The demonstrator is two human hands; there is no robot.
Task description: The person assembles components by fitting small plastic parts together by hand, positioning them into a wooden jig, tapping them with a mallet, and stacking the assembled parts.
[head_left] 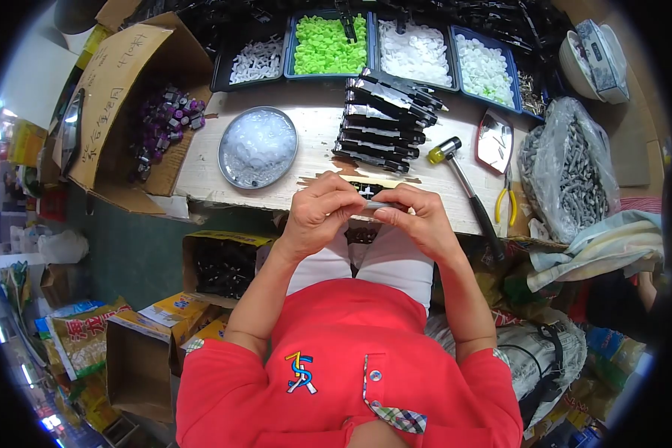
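Observation:
At the table's near edge, my left hand [321,215] and my right hand [418,222] meet with fingers pinched together. Between their fingertips is a small grey, slender piece [379,205]; the fingers cover much of it. Just beyond the fingertips lies a black part [364,188] with a small white cross-shaped bit on it, partly hidden by my hands. Farther back, a stack of long black plastic assemblies [381,123] rests on the table. A round metal dish [294,160] of clear, glossy small pieces stands to the left.
Blue trays hold green pieces [330,46] and white pieces [414,54] along the back. To the right lie a hammer [467,187], yellow-handled pliers [507,205], a red-framed mirror [494,140] and a bag of grey parts [571,175]. A cardboard box [112,97] holds purple parts at left.

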